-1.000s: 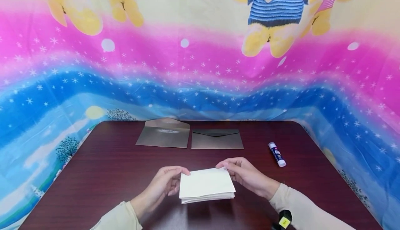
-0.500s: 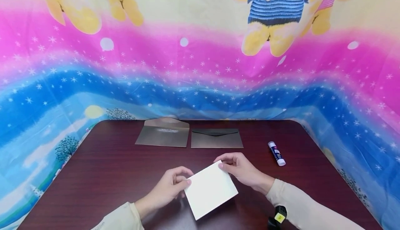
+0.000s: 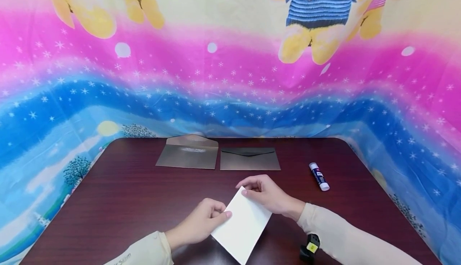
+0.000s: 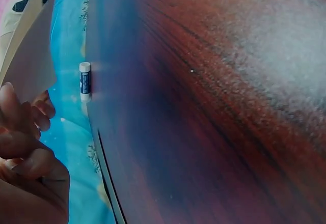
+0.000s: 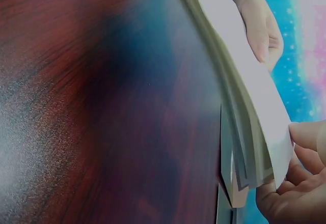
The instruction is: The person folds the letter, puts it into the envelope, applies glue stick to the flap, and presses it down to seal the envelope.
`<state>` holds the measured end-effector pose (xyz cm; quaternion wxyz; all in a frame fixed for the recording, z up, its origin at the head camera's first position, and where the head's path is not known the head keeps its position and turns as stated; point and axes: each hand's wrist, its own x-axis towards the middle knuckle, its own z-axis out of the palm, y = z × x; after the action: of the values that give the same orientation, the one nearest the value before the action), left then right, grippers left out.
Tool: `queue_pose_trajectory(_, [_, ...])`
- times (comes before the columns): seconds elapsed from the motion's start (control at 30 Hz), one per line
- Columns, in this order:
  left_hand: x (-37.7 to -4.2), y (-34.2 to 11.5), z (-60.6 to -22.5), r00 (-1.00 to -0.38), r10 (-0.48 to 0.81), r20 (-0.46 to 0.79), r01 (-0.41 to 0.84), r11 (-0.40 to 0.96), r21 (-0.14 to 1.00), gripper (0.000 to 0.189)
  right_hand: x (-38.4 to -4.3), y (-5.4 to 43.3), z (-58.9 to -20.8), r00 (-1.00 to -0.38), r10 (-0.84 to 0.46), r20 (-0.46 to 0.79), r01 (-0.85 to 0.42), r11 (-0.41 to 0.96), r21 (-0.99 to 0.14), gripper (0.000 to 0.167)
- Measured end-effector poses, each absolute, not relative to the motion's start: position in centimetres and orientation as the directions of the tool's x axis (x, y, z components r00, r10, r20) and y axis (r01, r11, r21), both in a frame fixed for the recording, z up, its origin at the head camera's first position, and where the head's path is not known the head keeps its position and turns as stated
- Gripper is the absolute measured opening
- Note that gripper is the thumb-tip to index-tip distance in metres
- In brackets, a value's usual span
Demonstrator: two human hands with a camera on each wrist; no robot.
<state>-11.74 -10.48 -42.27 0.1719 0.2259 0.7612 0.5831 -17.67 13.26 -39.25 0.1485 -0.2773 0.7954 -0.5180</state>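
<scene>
A folded white paper (image 3: 244,227) in several layers is held above the table, turned diagonally in the head view. At its left edge my left hand (image 3: 201,221) pinches it, thumb on top. My right hand (image 3: 271,197) pinches the far corner, with the thumb on the upper face and fingers behind. In the right wrist view the layers of the paper (image 5: 254,86) fan slightly apart at the edge, between the right hand (image 5: 300,188) and the left hand (image 5: 262,28). The left wrist view shows the paper (image 4: 33,51) bent a little above the left hand's fingers.
Toward the table's (image 3: 126,201) back edge lie two grey-brown envelopes. The left envelope (image 3: 187,159) has its flap raised, while the right envelope (image 3: 248,163) has its flap folded down. A glue stick (image 3: 319,177) lies at the right. A printed cloth (image 3: 230,73) hangs behind.
The paper has turned counterclockwise from level to steeply diagonal and dips nearer the front. Both hands have shifted with it, the left rightward and the right slightly leftward. Envelopes and glue stick stay put.
</scene>
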Motion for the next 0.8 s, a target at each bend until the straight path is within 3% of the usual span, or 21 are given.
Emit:
queue_pose_trajectory(0.27, [-11.5,-10.6,-42.3,-0.888,0.459,0.011,0.127,0.223,0.966,0.027,-17.8,13.1,-39.3,-0.852,-0.523,0.005,-0.205,0.325,-0.923,0.034])
queue_pose_trajectory(0.53, [-12.0,-10.9,-41.8,-0.971,0.231,0.053,0.116,0.268,0.956,0.028,-18.2,13.6,-39.7,-0.899,-0.436,-0.044,-0.099,0.299,-0.949,0.052])
queue_pose_trajectory(0.7, [-12.1,-10.7,-41.7,-0.990,0.120,0.079,0.105,0.224,0.969,0.027,-17.7,13.2,-39.9,-0.879,-0.452,-0.153,0.067,0.201,-0.977,0.065])
queue_pose_trajectory(0.8, [-12.1,-10.4,-41.8,-0.992,0.089,0.090,0.106,0.193,0.976,0.025,-17.1,12.8,-39.9,-0.844,-0.511,-0.164,0.108,0.138,-0.984,0.060])
